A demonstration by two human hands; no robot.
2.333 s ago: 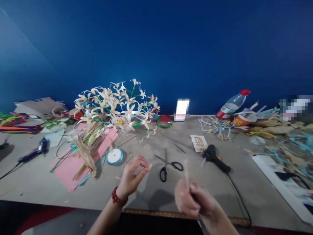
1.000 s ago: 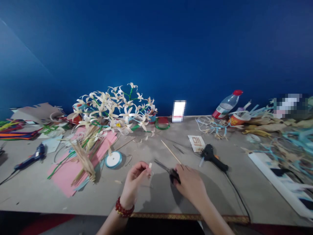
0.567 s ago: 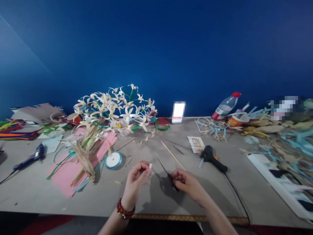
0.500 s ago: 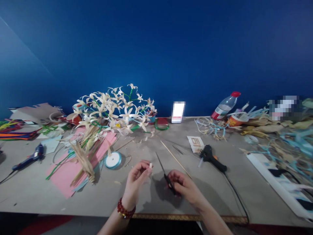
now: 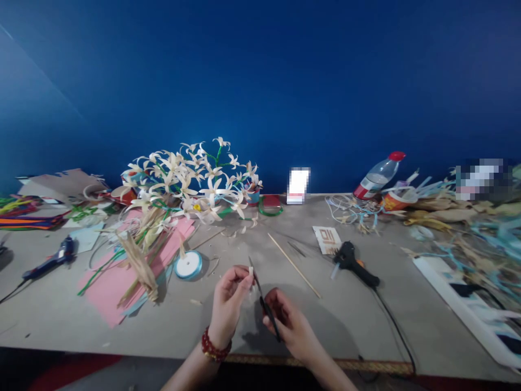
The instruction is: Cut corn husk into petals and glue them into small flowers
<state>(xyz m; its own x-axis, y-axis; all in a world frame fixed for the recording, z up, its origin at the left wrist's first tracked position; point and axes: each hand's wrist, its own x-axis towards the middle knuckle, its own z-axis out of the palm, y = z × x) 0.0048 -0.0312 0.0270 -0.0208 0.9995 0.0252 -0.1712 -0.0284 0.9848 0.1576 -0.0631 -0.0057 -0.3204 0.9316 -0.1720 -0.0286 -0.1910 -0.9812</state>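
My left hand [image 5: 232,296], with a red bead bracelet [image 5: 214,345] at the wrist, pinches a small pale strip [image 5: 251,270] between thumb and fingers. What the strip is made of is too small to tell. In my right hand [image 5: 286,320] is a pair of dark-handled scissors [image 5: 266,310], fingers wrapped about the handles. The blades point up and to the left, their tip right beside the pale strip. Whether the blades touch it I cannot tell. A roll of blue-edged ribbon [image 5: 188,265] lies to the left of my left hand.
White husk-like flowers [image 5: 195,179] on green stems stand at the back. Pink paper [image 5: 101,298] and dried husks [image 5: 138,266] lie left. A thin stick [image 5: 293,265], a black glue gun [image 5: 358,264] and a power strip [image 5: 459,309] are right. A blue glue gun [image 5: 51,260] lies far left.
My right hand has moved left with the scissors, bringing the blades up beside the pale strip. My left hand has hardly moved and still pinches the strip.
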